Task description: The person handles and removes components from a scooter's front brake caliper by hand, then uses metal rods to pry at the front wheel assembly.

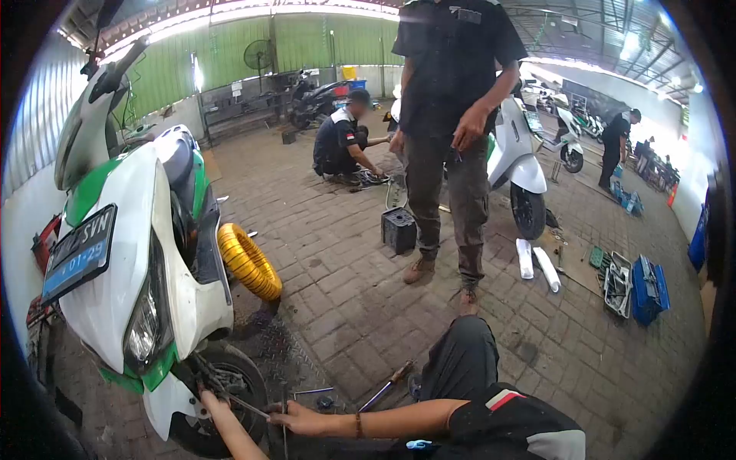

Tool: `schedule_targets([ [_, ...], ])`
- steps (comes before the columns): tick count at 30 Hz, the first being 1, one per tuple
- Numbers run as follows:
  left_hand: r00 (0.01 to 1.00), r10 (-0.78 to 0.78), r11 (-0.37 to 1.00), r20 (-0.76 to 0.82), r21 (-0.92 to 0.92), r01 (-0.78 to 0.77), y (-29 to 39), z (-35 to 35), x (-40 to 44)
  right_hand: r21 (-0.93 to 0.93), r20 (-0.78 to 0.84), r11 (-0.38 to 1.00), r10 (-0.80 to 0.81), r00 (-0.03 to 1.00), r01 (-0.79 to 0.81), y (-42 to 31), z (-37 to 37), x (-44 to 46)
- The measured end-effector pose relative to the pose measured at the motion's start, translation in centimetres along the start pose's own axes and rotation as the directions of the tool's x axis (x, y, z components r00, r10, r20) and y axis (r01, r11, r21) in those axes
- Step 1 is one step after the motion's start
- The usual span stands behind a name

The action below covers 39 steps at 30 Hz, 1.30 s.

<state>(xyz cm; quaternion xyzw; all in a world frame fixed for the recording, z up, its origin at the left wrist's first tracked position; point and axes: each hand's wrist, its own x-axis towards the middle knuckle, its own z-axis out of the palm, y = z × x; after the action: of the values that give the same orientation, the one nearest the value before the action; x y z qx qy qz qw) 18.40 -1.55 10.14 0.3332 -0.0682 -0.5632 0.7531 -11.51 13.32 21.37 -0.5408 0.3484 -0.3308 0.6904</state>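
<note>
My right hand is closed round the handle of a T-handle wrench, low at the scooter's front wheel. Its thin metal shaft runs left toward the fork and axle area. My left hand is beside the front fork, its fingers closed at the far end of the shaft; the fingertips and the wrench's tip are hard to make out. The white and green scooter stands at the left, its front wheel partly behind my hands. On the floor nearby lie a thin metal tool and a long-handled tool.
A yellow-wrapped tyre leans by the scooter. A person stands close in front; another squats behind. A black box, white wrapped tubes and a blue toolbox are on the brick floor.
</note>
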Motion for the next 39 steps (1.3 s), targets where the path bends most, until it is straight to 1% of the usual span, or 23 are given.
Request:
schedule_targets([
  [1, 1.0, -0.002, 1.0, 0.005, -0.003, 0.002, 0.0, 0.0, 0.5, -0.004, -0.004, 1.0, -0.003, 1.0, 0.003, 0.3, -0.1, 0.1],
  [3, 0.999, -0.024, 0.998, 0.022, -0.059, 0.025, -0.2, -0.4, 0.6, -0.147, 0.071, 0.958, -0.237, 0.969, 0.245, 0.8, -0.1, -0.1],
  [4, 0.995, 0.006, 0.996, -0.102, -0.083, -0.015, 0.0, 0.6, -0.4, -0.144, 0.074, 0.959, -0.235, 0.969, 0.244, -0.2, -0.2, -0.8],
  [6, 0.996, -0.007, 0.999, -0.084, -0.033, 0.004, 0.6, -0.5, -0.3, -0.271, 0.077, 0.913, -0.295, 0.952, 0.305, -1.7, -0.8, -2.1],
  [8, 0.998, -0.025, 0.999, -0.058, 0.018, 0.026, 0.8, -0.8, -0.4, -0.278, 0.102, 0.936, -0.196, 0.975, 0.217, -1.8, -1.4, -2.0],
  [10, 0.966, -0.012, 0.966, -0.257, 0.245, 0.077, 1.8, 3.3, -4.6, -0.285, 0.126, 0.95, -0.096, 0.987, 0.129, -2.3, -1.7, -2.2],
  [11, 0.966, -0.008, 0.967, -0.257, 0.245, 0.073, 1.7, 3.4, -4.5, -0.236, 0.118, 0.966, -0.077, 0.99, 0.103, -3.1, -1.7, -2.7],
  [13, 0.982, 0.037, 0.999, -0.186, 0.047, -0.028, 1.2, 3.8, -4.4, -0.187, 0.114, 0.979, -0.056, 0.992, 0.077, -3.8, -1.9, -3.2],
  [15, 0.985, 0.067, 0.997, -0.156, 0.033, -0.063, 1.1, 4.8, -5.0, -0.18, 0.026, 0.971, -0.157, 0.987, 0.159, -4.0, -2.0, -3.7],
  [17, 0.988, 0.098, 0.995, -0.122, 0.011, -0.097, 0.7, 4.3, -4.3, -0.161, 0.039, 0.976, -0.14, 0.989, 0.144, -6.5, -2.4, -5.0],
  [19, 0.975, -0.078, 0.99, -0.207, -0.134, 0.051, 0.9, 0.8, -1.0, -0.135, 0.056, 0.982, -0.128, 0.99, 0.135, -6.8, -2.6, -5.0],
  [20, 0.976, -0.073, 0.99, -0.206, -0.134, 0.046, 0.5, -1.4, 1.4, -0.15, 0.057, 0.976, -0.153, 0.987, 0.16, -6.0, -3.0, -4.4],
  [22, 0.989, 0.041, 0.994, -0.143, 0.11, -0.026, -0.4, -4.7, 4.9, -0.164, 0.062, 0.969, -0.178, 0.982, 0.185, -5.2, -3.5, -3.7],
  [23, 0.989, 0.043, 0.994, -0.143, 0.109, -0.027, -0.4, -4.3, 4.8, -0.204, 0.036, 0.97, -0.13, 0.991, 0.135, -5.1, -3.6, -3.5],
  [25, 0.945, 0.083, 0.997, -0.317, 0.026, -0.079, -1.1, -2.9, 4.1, -0.244, 0.009, 0.966, -0.084, 0.996, 0.084, -6.3, -3.6, -3.9],
  [26, 0.944, 0.083, 0.997, -0.318, 0.024, -0.08, -1.3, -2.6, 3.5, -0.303, 0.002, 0.943, -0.141, 0.99, 0.135, -7.1, -3.6, -4.2],
  [28, 0.991, 0.083, 0.995, -0.109, -0.045, -0.088, -1.2, -1.9, 2.0, -0.363, 0.002, 0.913, -0.198, 0.98, 0.186, -7.3, -3.6, -4.2],
  [30, 0.995, 0.091, 0.995, -0.029, -0.03, -0.092, -0.9, -0.3, -0.3, -0.507, 0.066, 0.783, -0.381, 0.922, 0.36, -6.0, -3.8, -3.0],
  [31, 0.994, 0.094, 0.996, 0.051, -0.013, -0.093, -0.8, 0.5, -1.3, -0.507, 0.065, 0.782, -0.383, 0.921, 0.361, -6.5, -3.5, -3.1],
  [34, 0.994, 0.098, 0.995, -0.041, -0.009, -0.098, -0.3, 1.8, -2.7, -0.432, 0.03, 0.857, -0.298, 0.954, 0.281, -7.0, -2.6, -2.5],
  [36, 0.994, 0.089, 0.995, -0.071, 0.045, -0.086, -0.1, 3.6, -4.9, -0.47, 0.102, 0.762, -0.455, 0.885, 0.446, -6.0, -2.4, -2.0],
  [37, 0.991, 0.082, 0.992, -0.102, 0.1, -0.072, 0.0, 4.3, -5.4, -0.471, 0.103, 0.76, -0.456, 0.884, 0.447, -5.6, -2.3, -2.0],
  [39, 0.994, 0.099, 0.991, -0.045, 0.1, -0.094, -0.2, 3.5, -5.1, -0.592, 0.151, 0.59, -0.588, 0.795, 0.549, -5.0, -2.3, -2.0],
])
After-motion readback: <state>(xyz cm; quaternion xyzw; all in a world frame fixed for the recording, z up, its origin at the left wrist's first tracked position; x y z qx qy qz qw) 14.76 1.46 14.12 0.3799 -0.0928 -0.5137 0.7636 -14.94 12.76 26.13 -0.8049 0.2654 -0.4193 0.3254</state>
